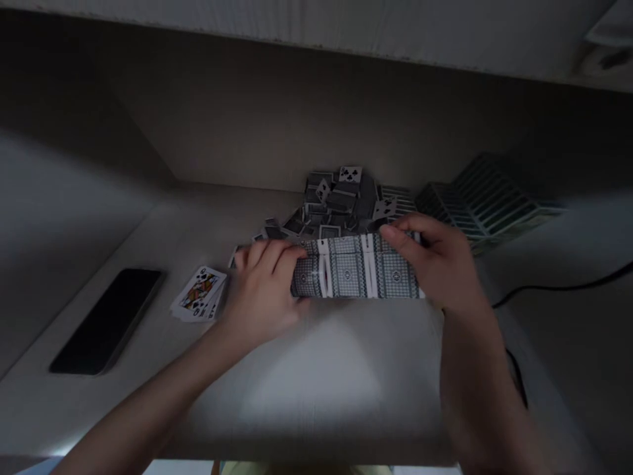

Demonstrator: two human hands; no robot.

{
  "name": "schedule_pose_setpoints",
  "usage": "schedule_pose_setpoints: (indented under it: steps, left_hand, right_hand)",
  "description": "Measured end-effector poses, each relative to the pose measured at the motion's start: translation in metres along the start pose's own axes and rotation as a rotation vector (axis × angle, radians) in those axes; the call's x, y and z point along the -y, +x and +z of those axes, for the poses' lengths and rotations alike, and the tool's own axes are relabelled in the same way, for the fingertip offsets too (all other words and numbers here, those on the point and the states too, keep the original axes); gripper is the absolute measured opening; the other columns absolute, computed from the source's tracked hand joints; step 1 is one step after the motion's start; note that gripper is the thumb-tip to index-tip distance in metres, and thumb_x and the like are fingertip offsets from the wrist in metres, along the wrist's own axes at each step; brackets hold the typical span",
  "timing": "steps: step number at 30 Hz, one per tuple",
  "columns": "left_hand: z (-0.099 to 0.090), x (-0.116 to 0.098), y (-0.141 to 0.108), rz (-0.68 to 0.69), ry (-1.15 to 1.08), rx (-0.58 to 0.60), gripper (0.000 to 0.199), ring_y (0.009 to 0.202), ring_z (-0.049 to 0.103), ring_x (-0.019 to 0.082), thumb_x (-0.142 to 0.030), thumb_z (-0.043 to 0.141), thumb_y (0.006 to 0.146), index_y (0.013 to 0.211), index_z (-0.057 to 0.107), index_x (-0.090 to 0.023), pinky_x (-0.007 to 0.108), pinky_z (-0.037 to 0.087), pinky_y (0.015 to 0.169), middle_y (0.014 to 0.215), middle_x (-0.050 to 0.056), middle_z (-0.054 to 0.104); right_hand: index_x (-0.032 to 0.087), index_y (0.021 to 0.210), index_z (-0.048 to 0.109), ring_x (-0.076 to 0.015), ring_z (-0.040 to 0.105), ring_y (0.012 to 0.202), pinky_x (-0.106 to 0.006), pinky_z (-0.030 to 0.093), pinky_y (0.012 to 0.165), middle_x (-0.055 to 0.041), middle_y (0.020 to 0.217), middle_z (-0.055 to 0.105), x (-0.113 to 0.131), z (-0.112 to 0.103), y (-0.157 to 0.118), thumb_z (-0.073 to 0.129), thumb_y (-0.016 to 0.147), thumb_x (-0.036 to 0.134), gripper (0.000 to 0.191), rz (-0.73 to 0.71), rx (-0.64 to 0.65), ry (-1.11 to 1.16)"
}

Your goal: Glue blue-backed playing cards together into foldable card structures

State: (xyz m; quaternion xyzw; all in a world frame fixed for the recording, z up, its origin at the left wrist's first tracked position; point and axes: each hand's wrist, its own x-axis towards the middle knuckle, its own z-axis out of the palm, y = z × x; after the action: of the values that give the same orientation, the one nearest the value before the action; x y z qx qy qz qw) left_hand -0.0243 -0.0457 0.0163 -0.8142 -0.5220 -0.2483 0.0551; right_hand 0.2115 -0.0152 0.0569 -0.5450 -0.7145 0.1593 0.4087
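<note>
A strip of folded playing cards (347, 274), joined side by side with patterned backs showing, stretches between my two hands above the white surface. Its left part is in the grip of my left hand (270, 284), whose fingers curl over the top edge. At the right end, my right hand (435, 257) pinches the strip between thumb and fingers. Behind the strip lies a heap of folded cards (333, 201), with a few card faces turned up. Left of my left hand rests a small stack of face-up cards (200, 293), a queen on top.
A black smartphone (106, 323) lies at the left. Panels built of folded cards (487, 198) stand at the back right. A black cable (564, 288) runs along the right side. Overhead, a shelf edge (297, 30) crosses the view, and walls enclose the back and sides.
</note>
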Motion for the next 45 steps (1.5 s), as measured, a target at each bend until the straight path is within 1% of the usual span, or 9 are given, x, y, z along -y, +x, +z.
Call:
schedule_pose_setpoints:
  steps: [4, 7, 9, 13, 15, 26, 35, 41, 45]
  left_hand:
    - [-0.027, -0.006, 0.019, 0.059, -0.039, 0.120, 0.048, 0.099, 0.052, 0.031, -0.039, 0.071, 0.063, 0.103, 0.059, -0.016, 0.046, 0.040, 0.084, 0.101, 0.009, 0.061]
    - [-0.032, -0.012, 0.030, 0.086, -0.034, 0.246, 0.042, 0.097, 0.053, 0.031, -0.040, 0.071, 0.063, 0.096, 0.061, -0.016, 0.045, 0.043, 0.082, 0.095, 0.009, 0.061]
    - [-0.028, -0.016, 0.036, 0.099, -0.033, 0.300, 0.039, 0.095, 0.054, 0.032, -0.040, 0.071, 0.063, 0.092, 0.061, -0.016, 0.044, 0.045, 0.081, 0.093, 0.009, 0.060]
    - [-0.018, -0.020, 0.043, 0.109, -0.062, 0.350, 0.042, 0.096, 0.054, 0.032, -0.043, 0.072, 0.063, 0.091, 0.061, -0.014, 0.045, 0.046, 0.082, 0.093, 0.011, 0.060]
    - [-0.014, -0.017, 0.044, 0.102, -0.089, 0.354, 0.047, 0.097, 0.054, 0.033, -0.045, 0.074, 0.062, 0.094, 0.062, -0.014, 0.046, 0.045, 0.083, 0.095, 0.011, 0.060]
    - [-0.013, 0.014, 0.038, 0.195, -0.256, 0.363, 0.055, 0.102, 0.051, 0.028, -0.052, 0.075, 0.061, 0.105, 0.060, -0.023, 0.043, 0.047, 0.088, 0.104, 0.005, 0.058]
    - [-0.013, 0.002, 0.036, 0.089, -0.229, 0.344, 0.047, 0.093, 0.057, 0.028, -0.054, 0.071, 0.062, 0.093, 0.061, -0.020, 0.043, 0.048, 0.082, 0.093, 0.007, 0.061]
    - [-0.017, -0.011, 0.028, 0.008, -0.058, 0.313, 0.046, 0.091, 0.058, 0.032, -0.059, 0.063, 0.067, 0.085, 0.061, -0.016, 0.046, 0.048, 0.083, 0.088, 0.011, 0.062]
    - [-0.022, -0.017, 0.022, 0.005, 0.069, 0.303, 0.052, 0.089, 0.059, 0.035, -0.064, 0.056, 0.070, 0.083, 0.061, -0.014, 0.049, 0.048, 0.081, 0.085, 0.015, 0.064]
  right_hand:
    - [0.024, 0.083, 0.065, -0.0184, 0.058, 0.075, -0.031, 0.044, 0.066, -0.0004, 0.078, 0.062, -0.008, -0.008, 0.005, 0.059, 0.085, 0.038, 0.016, 0.006, -0.002, -0.147]
    - [0.023, 0.094, 0.065, -0.0214, 0.059, 0.093, -0.035, 0.047, 0.078, -0.0039, 0.098, 0.064, -0.005, -0.008, 0.005, 0.062, 0.083, 0.037, 0.018, -0.092, -0.019, -0.196]
    - [0.024, 0.102, 0.064, -0.0218, 0.058, 0.100, -0.036, 0.047, 0.084, -0.0044, 0.106, 0.063, 0.001, -0.004, 0.002, 0.065, 0.080, 0.042, 0.028, -0.156, 0.095, -0.142]
    - [0.023, 0.119, 0.055, -0.0248, 0.054, 0.113, -0.041, 0.044, 0.095, -0.0069, 0.120, 0.060, 0.010, 0.011, -0.005, 0.075, 0.069, 0.048, 0.060, -0.266, 0.504, -0.091]
    - [0.022, 0.121, 0.053, -0.0261, 0.051, 0.117, -0.043, 0.042, 0.097, -0.0084, 0.124, 0.058, 0.011, 0.018, -0.006, 0.076, 0.069, 0.044, 0.061, -0.261, 0.566, -0.115]
    - [0.022, 0.123, 0.048, -0.0250, 0.051, 0.116, -0.043, 0.040, 0.097, -0.0082, 0.122, 0.058, 0.011, 0.024, -0.005, 0.074, 0.068, 0.028, 0.061, -0.171, 0.606, -0.098]
    - [0.024, 0.115, 0.050, -0.0235, 0.052, 0.112, -0.039, 0.042, 0.093, -0.0047, 0.117, 0.058, 0.006, 0.023, -0.001, 0.075, 0.068, 0.026, 0.053, -0.150, 0.652, -0.015]
    - [0.024, 0.116, 0.053, -0.0209, 0.049, 0.117, -0.038, 0.038, 0.100, -0.0053, 0.120, 0.058, 0.001, 0.024, 0.001, 0.068, 0.080, 0.031, 0.039, -0.247, 0.707, 0.109]
    - [0.023, 0.114, 0.057, -0.0221, 0.051, 0.116, -0.039, 0.040, 0.100, -0.0064, 0.117, 0.060, 0.004, 0.026, -0.001, 0.071, 0.077, 0.035, 0.042, -0.280, 0.628, 0.045]
